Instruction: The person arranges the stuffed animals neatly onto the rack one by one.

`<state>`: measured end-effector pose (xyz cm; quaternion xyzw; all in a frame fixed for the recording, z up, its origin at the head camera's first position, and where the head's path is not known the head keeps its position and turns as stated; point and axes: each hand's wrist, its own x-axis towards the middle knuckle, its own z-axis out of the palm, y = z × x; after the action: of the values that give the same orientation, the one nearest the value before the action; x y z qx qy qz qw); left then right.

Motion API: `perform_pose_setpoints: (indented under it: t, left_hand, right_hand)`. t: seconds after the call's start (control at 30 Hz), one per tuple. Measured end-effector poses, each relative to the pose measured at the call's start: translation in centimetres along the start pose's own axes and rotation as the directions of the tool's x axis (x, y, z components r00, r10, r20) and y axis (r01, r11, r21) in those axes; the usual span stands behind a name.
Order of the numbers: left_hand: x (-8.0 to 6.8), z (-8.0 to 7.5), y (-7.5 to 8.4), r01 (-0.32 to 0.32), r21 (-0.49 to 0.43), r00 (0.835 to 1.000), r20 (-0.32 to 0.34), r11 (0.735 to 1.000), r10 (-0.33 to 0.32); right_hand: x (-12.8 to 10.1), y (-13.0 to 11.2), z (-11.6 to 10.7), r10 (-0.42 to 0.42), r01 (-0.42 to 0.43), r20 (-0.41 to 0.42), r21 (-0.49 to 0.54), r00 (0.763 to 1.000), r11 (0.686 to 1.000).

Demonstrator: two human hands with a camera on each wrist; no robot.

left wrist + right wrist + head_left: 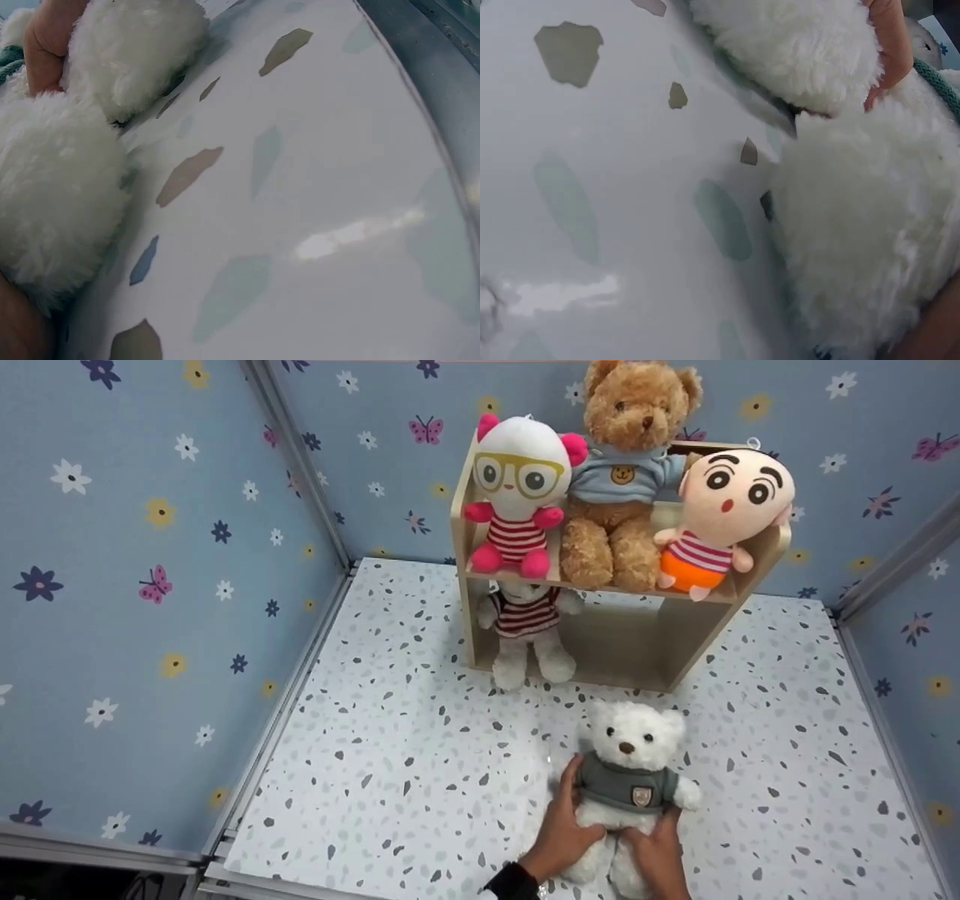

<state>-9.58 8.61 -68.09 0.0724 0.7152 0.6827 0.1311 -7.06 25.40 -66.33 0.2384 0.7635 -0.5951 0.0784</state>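
In the head view a white teddy bear (639,735) in a grey-green sweater (626,789) with a small badge faces up from the speckled surface, low in the picture. My left hand (564,829) grips its side, the thumb across the lower belly. From the other side my right hand (660,851) holds it around the hip, beneath the bear's arm. Both wrist views show the bear's fluffy legs close up, a white leg (56,195) on the left side and a white leg (862,225) on the right. Most fingertips are hidden behind the fur.
Behind the bear stands a wooden shelf (686,641). Its top level holds a pink-and-white doll (517,536), a brown bear (611,540) and a round-headed doll (739,499). A bear in a striped shirt (526,619) sits below left. Flowered panels (150,585) enclose the surface.
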Motion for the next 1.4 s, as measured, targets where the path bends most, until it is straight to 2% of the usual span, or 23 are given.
perform_pose_setpoints:
  t: [0.23,0.4,0.53,0.63,0.73,0.83,0.93,1.0,1.17,1.27,1.4]
  left_hand:
    - [0.0,-0.2,0.1,0.014,0.015,1.000,0.028,1.000,-0.014]
    - [0.0,-0.8,0.3,0.035,-0.016,0.998,0.044,0.999,-0.034]
    - [0.1,-1.2,0.3,0.061,-0.060,0.997,0.055,0.996,-0.058]
    - [0.0,-1.2,0.4,0.060,-0.049,0.997,0.061,0.997,-0.057]
    - [-0.2,-1.2,0.6,0.033,-0.001,0.997,0.070,0.999,-0.033]
    - [-0.3,-1.3,1.0,-0.020,0.065,0.997,0.082,0.998,0.015]
    - [-0.3,-1.5,1.4,-0.084,0.135,0.992,0.107,0.987,0.070]
    - [-0.3,-1.6,1.7,-0.132,0.205,0.987,0.118,0.970,0.109]
    - [-0.3,-2.0,2.4,-0.233,0.359,0.972,0.125,0.904,0.201]
    - [-0.2,-2.3,2.8,-0.246,0.383,0.969,0.119,0.890,0.217]
    - [-0.1,-2.6,3.2,-0.240,0.383,0.971,0.100,0.892,0.219]
  right_hand:
    - [0.4,0.3,-0.4,-0.011,0.009,0.025,0.083,1.000,0.997]
    - [0.4,0.4,-0.5,-0.008,0.007,0.010,0.062,1.000,0.998]
    - [0.2,0.2,-0.7,-0.042,0.039,0.029,0.098,0.999,0.994]
    - [0.0,0.4,-0.8,-0.088,0.082,0.037,0.133,0.995,0.988]
    - [-0.2,0.7,-0.9,-0.124,0.116,0.042,0.161,0.991,0.980]
    - [-0.2,0.7,-1.0,-0.148,0.135,0.051,0.194,0.988,0.972]
    - [-0.2,0.6,-1.1,-0.125,0.112,0.065,0.182,0.990,0.977]
    - [-0.2,0.7,-1.2,-0.085,0.072,0.075,0.156,0.994,0.985]
    - [-0.2,0.6,-1.4,0.044,-0.052,0.081,0.094,0.996,0.994]
    - [-0.1,0.6,-1.3,0.079,-0.084,0.067,0.085,0.995,0.993]
    - [-0.1,0.8,-1.3,0.078,-0.083,0.052,0.099,0.996,0.992]
